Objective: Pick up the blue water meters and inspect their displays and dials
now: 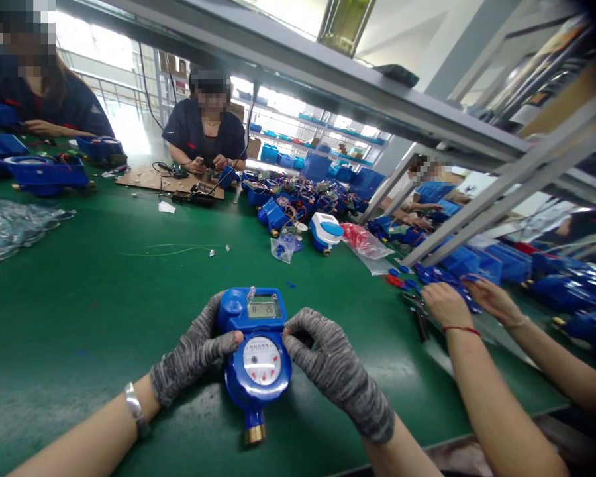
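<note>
A blue water meter (256,354) lies on the green table (104,298) right in front of me, its round dial and small screen facing up and a brass fitting at its near end. My left hand (193,351), in a grey knit glove, grips the meter's left side with the thumb on the dial rim. On the meter's right side my right hand (330,368), gloved the same way, has its fingers curled against the body.
To my right a co-worker's bare hands (457,301) handle small blue parts (442,275). More blue meters (298,209), plastic bags (362,242) and a white-and-blue meter (326,232) lie beyond. Two people sit across the table. A metal rack frame (477,205) slants at the right.
</note>
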### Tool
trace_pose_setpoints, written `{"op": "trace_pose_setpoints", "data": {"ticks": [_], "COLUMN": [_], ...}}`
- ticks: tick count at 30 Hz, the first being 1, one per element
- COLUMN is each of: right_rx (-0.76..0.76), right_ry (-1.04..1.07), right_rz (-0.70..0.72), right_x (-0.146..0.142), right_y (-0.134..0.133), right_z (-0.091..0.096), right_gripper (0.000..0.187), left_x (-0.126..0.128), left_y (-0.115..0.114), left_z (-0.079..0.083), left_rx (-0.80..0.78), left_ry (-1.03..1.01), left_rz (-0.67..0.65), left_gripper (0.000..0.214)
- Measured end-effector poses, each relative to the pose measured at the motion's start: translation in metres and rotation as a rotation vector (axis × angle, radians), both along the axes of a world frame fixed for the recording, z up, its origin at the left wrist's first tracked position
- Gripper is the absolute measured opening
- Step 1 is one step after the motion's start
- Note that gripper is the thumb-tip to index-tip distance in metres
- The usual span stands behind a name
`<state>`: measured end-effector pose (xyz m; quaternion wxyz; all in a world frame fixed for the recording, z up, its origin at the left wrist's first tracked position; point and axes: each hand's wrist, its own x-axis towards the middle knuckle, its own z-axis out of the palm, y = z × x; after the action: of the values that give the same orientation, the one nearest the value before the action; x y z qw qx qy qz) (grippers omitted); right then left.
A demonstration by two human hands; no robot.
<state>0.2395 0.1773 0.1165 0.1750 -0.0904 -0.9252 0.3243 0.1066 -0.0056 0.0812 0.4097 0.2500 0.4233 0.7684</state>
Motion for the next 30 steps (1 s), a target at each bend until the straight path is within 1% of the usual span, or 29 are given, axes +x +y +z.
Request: {"op": "trace_pose_setpoints", "data": {"ticks": [2,5,8,10,12,16,18,20,21,22,24,25,26,27,28,30], "right_rx": [0.162,0.409,0.569,0.633,0.671,0.704,0.682,0.621,0.555,0.457,0.196,0.080,-0.012,-0.043,-0.032,-0.006], "right_ry": [0.018,0.098,0.116,0.108,0.096,0.089,0.101,0.110,0.115,0.109,0.104,0.118,0.135,0.169,0.191,0.126], "right_rz": [-0.016,-0.031,0.045,0.072,0.056,0.020,-0.009,-0.033,-0.027,-0.001,0.026,-0.009,-0.080,-0.204,-0.317,-0.458], "right_x": [0.002,0.007,0.013,0.016,0.018,0.021,0.024,0.025,0.025,0.024,0.014,0.007,-0.003,-0.014,-0.026,-0.047], "right_y": [-0.003,-0.010,-0.016,-0.018,-0.020,-0.027,-0.031,-0.031,-0.029,-0.024,-0.003,0.012,0.029,0.047,0.065,0.095], "right_z": [0.001,0.002,0.006,0.009,0.009,0.001,-0.002,-0.003,-0.004,-0.005,-0.014,-0.022,-0.032,-0.044,-0.056,-0.079], "right_gripper": [0.009,0.013,0.015,0.017,0.020,0.024,0.025,0.025,0.024,0.024,0.023,0.023,0.023,0.024,0.026,0.028], "left_x": [0.000,0.000,0.001,0.001,0.002,0.004,0.005,0.005,0.005,0.005,0.005,0.005,0.005,0.004,0.005,0.005], "left_y": [0.000,0.001,0.002,0.003,0.003,0.003,0.003,0.002,0.002,0.001,0.000,-0.001,-0.001,-0.001,-0.001,0.000], "left_z": [0.000,-0.003,-0.005,-0.005,-0.004,-0.003,-0.004,-0.005,-0.006,-0.007,-0.008,-0.009,-0.011,-0.012,-0.013,-0.015], "left_rx": [-0.010,0.009,0.024,0.017,0.007,-0.037,-0.051,-0.055,-0.055,-0.052,-0.040,-0.035,-0.027,-0.022,-0.020,-0.013], "left_ry": [0.011,0.006,0.004,-0.003,-0.014,-0.018,-0.011,-0.005,-0.007,-0.012,-0.027,-0.034,-0.040,-0.046,-0.053,-0.068], "left_rz": [0.006,0.015,0.012,0.009,0.016,0.052,0.066,0.069,0.066,0.061,0.052,0.047,0.043,0.041,0.042,0.053], "left_gripper": [0.059,0.061,0.060,0.060,0.062,0.064,0.063,0.062,0.062,0.062,0.061,0.060,0.060,0.059,0.059,0.060]}}
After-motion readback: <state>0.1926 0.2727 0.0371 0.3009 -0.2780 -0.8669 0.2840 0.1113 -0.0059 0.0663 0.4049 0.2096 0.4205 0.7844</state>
